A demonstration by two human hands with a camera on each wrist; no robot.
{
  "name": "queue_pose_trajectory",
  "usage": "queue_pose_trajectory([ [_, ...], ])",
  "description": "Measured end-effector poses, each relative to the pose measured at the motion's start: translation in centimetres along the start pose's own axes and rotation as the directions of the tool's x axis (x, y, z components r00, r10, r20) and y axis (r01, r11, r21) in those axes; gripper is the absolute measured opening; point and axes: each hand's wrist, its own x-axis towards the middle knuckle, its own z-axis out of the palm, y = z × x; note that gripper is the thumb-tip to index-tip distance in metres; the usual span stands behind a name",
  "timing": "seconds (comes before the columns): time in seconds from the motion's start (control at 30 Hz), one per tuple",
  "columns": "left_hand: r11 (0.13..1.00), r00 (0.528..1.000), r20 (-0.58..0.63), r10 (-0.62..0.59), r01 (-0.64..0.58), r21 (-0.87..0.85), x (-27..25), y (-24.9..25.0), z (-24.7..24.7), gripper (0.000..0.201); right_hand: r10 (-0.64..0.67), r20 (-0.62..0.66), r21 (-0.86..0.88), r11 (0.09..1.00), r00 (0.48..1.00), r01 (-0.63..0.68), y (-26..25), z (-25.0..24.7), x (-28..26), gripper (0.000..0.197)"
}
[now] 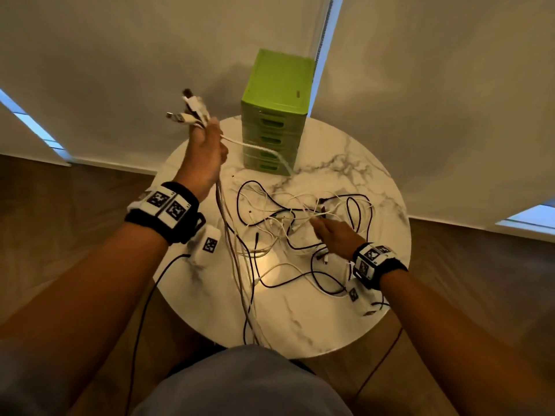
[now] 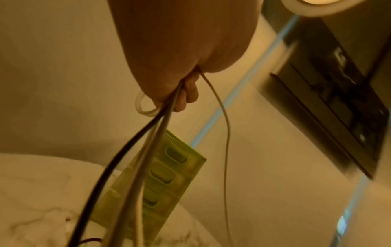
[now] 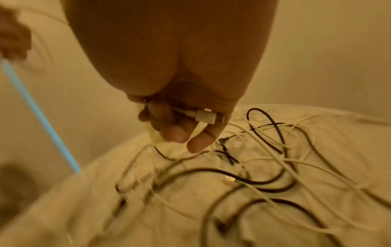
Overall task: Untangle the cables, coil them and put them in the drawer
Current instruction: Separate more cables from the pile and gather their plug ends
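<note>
My left hand (image 1: 207,145) is raised above the table's left side and grips a bunch of cable ends; several white plugs (image 1: 189,111) stick up out of the fist. Their cords (image 1: 237,265) hang down past the table's front edge, and in the left wrist view the cords (image 2: 148,133) leave the fist (image 2: 182,93). A tangle of black and white cables (image 1: 300,223) lies on the table's middle. My right hand (image 1: 333,235) is low over the tangle and pinches a white plug (image 3: 207,116) in its curled fingers (image 3: 173,132).
A green drawer unit (image 1: 274,115) with several shut drawers stands at the back of the round marble table (image 1: 315,319). Pale blinds hang behind it, wooden floor surrounds the table. Sensor cords hang from both wrists.
</note>
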Motion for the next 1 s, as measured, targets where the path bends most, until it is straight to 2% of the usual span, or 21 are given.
queue_pose_trajectory([
  [0.03,0.997,0.998,0.054,0.027,-0.031,0.072,-0.7,-0.4,0.3,0.017,-0.023,-0.068,0.047,0.999,0.997,0.026,-0.6,-0.5,0.2,0.051],
  [0.1,0.989,0.981,0.191,0.041,-0.068,0.133,-2.3,-1.1,1.0,0.016,-0.047,-0.112,0.168,0.984,0.993,0.065,-2.0,-1.3,0.6,0.048],
  [0.2,0.979,0.946,0.322,-0.029,-0.037,0.198,-4.5,-2.2,2.7,0.025,-0.095,-0.096,0.175,0.978,0.991,0.111,-2.6,-2.2,0.3,0.034],
  [0.27,0.978,0.916,0.396,-0.058,-0.027,0.206,-5.6,-3.0,4.4,0.031,-0.07,-0.071,0.175,0.981,0.995,0.081,-1.4,-2.2,-0.9,0.024],
  [0.37,0.987,0.887,0.45,-0.101,0.033,0.155,-7.1,-3.4,7.5,0.029,0.024,-0.098,0.226,0.974,0.995,-0.002,1.6,-1.8,-3.9,0.018],
  [0.43,0.992,0.862,0.492,-0.118,0.079,0.101,-8.1,-3.6,9.7,0.027,0.131,-0.089,0.251,0.962,0.987,-0.105,4.5,-1.2,-6.4,0.015],
  [0.57,0.988,0.787,0.596,-0.157,0.13,0.089,-10.2,-4.2,13.7,0.025,0.387,-0.027,0.329,0.874,0.922,-0.357,10.5,0.2,-12.3,0.004],
  [0.6,0.988,0.756,0.636,-0.154,0.119,0.098,-10.9,-4.5,14.8,0.026,0.443,-0.032,0.365,0.84,0.896,-0.403,11.5,0.5,-14.2,0.012],
  [0.67,0.99,0.692,0.709,-0.138,0.076,0.119,-12.3,-5.3,16.7,0.028,0.504,-0.107,0.324,0.832,0.857,-0.449,12.5,0.6,-17.0,0.05],
  [0.73,0.989,0.654,0.745,-0.135,0.041,0.144,-13.4,-6.3,18.2,0.032,0.43,-0.219,0.278,0.888,0.876,-0.367,12.6,0.2,-18.5,0.084],
  [0.77,0.986,0.636,0.758,-0.145,0.029,0.165,-14.2,-6.7,19.0,0.033,0.378,-0.264,0.32,0.902,0.887,-0.289,12.4,0.2,-19.2,0.093],
  [0.83,0.979,0.601,0.783,-0.162,0.001,0.202,-15.2,-7.6,20.2,0.035,0.268,-0.342,0.358,0.923,0.9,-0.139,11.2,0.0,-19.8,0.1],
  [0.9,0.969,0.574,0.802,-0.163,-0.058,0.239,-16.0,-8.4,21.0,0.036,0.184,-0.376,0.393,0.919,0.908,-0.023,9.3,-0.1,-19.5,0.092],
  [1.0,0.945,0.545,0.819,-0.179,-0.136,0.297,-17.2,-9.0,21.9,0.034,0.176,-0.36,0.511,0.859,0.916,0.035,6.4,-0.8,-19.1,0.051],
])
